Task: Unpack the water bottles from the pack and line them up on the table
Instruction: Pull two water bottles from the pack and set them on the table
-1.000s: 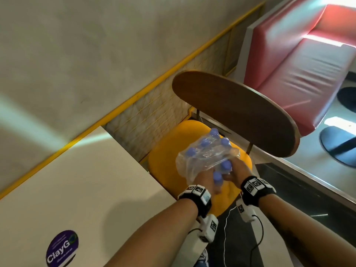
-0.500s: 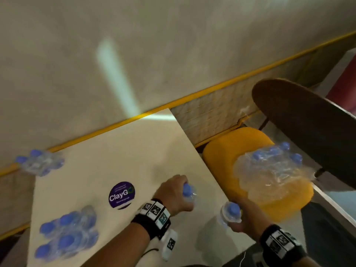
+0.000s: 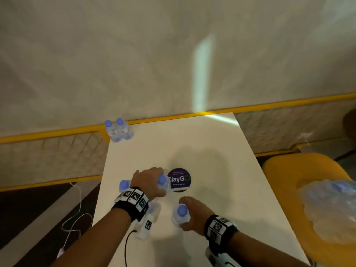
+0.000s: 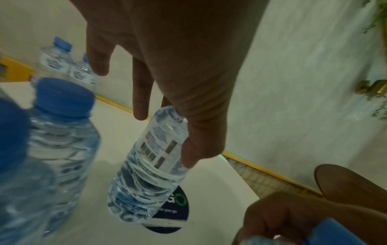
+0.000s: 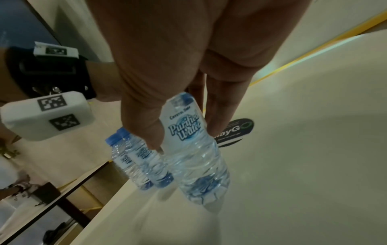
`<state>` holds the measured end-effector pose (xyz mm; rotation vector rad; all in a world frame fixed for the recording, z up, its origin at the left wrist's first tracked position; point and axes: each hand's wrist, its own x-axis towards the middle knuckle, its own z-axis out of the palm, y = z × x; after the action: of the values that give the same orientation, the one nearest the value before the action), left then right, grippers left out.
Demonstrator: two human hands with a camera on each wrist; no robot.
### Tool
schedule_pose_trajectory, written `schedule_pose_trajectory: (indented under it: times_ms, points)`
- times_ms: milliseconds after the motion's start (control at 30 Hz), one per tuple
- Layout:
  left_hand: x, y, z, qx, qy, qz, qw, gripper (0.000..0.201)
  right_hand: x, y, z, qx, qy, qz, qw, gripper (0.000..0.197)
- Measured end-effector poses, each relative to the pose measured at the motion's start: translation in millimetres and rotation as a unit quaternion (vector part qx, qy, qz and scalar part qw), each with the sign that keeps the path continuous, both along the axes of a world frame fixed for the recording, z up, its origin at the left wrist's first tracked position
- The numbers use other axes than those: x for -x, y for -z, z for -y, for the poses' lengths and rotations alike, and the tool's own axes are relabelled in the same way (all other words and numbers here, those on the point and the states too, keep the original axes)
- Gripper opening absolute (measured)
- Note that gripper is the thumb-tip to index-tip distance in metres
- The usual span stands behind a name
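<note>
A: Head view: the left hand (image 3: 149, 182) grips 1 bottle (image 3: 163, 183) by its top, over the table (image 3: 221, 155). The right hand (image 3: 194, 211) grips another bottle (image 3: 181, 214).

B: Are they heavy?

A: Probably a bit, full of water. The sides look thin and squashy. I'd hold near the cap.

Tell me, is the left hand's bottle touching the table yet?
Cannot tell. In the left wrist view the bottle held by the left hand hangs tilted over the sticker on the table, but blur hides any gap underneath.
</note>
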<state>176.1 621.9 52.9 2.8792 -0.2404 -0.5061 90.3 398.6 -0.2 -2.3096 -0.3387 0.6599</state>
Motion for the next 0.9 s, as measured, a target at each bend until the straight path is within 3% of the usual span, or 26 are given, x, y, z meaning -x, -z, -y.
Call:
schedule_pose_trajectory:
  times_ms: [267, 500, 900]
  points:
    - [-3, 16, -29, 0.016, -0.002, -0.060, 0.998, 0.047, -30, 24, -71, 0.016, 0.061, 0.003, 0.998, 0.045]
    - [-10, 22, -31, -0.009, 0.034, -0.075, 0.997, 0.033, -44, 50, -97, 0.059, 0.049, 0.010, 0.997, 0.029]
    - [-21, 15, -32, -0.015, 0.041, -0.110, 0.993, 0.028, -44, 30, -110, -0.021, 0.058, 0.017, 0.998, 0.024]
